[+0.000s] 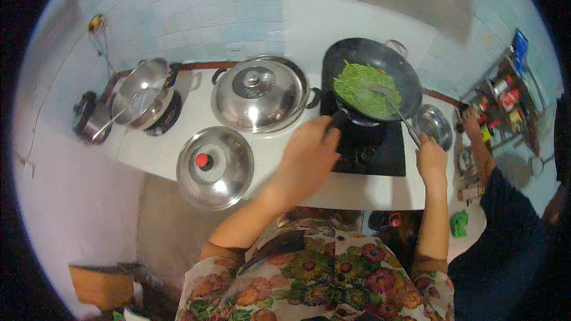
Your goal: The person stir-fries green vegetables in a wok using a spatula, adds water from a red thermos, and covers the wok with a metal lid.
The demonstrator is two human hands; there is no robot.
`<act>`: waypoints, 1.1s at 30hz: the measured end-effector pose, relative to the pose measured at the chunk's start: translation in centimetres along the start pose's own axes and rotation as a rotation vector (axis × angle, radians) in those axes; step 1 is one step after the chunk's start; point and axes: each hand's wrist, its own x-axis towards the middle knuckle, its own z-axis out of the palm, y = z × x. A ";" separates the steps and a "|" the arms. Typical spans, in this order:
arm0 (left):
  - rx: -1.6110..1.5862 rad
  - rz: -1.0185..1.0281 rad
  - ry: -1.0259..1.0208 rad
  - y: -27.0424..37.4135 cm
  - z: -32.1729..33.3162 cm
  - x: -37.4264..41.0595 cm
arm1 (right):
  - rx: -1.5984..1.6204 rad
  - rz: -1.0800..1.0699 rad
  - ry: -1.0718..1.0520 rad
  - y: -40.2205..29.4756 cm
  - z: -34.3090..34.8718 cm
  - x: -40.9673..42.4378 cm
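Note:
A dark wok [406, 67] is tilted over a black induction cooktop [374, 160], its bowl turned towards me. Shredded green vegetables [363, 84] fill the lower part of it. My left hand [314, 158] grips the wok's handle [337, 120] at the near left side. In my right hand [432, 158] is the handle of a metal spatula [408, 127], whose blade rests among the vegetables. Just right of the wok, close to my right hand, lies a shallow metal bowl [435, 125].
Left of the wok stands a lidded steel pot [258, 102], with a loose lid [218, 191] at the counter's front edge. Farther left are a metal basin [147, 82] and a small dark-lidded pot [91, 118]. At right, another person's arm [479, 142] reaches towards a rack [513, 93] of condiments.

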 end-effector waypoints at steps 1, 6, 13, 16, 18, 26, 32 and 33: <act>0.051 -0.036 -0.006 -0.7 0.5 -0.1 | 0.006 0.001 -0.016 0.4 -0.1 0.4; 0.068 -0.189 -0.327 -2.9 2.7 -0.7 | 0.106 -0.041 0.039 3.7 -2.6 1.7; 0.131 -0.295 -0.380 -2.0 4.0 -0.1 | 0.197 -0.122 -0.023 8.2 -6.3 9.8; 0.191 -0.310 -0.427 -1.7 4.3 0.3 | 0.099 -0.146 -0.391 11.1 -7.8 15.0; 0.189 -0.338 -0.447 -1.7 4.3 0.4 | 0.110 -0.123 -0.563 11.6 -7.5 16.7; 0.177 -0.323 -0.395 -1.4 4.1 0.5 | 0.676 -0.359 -0.321 7.8 2.7 15.9; 0.210 -0.323 -0.380 -1.5 4.0 0.1 | 0.483 -0.471 -0.230 11.2 -1.3 15.2; 0.204 -0.326 -0.383 -1.5 4.1 0.1 | 0.422 -0.482 -0.202 12.0 -2.4 15.3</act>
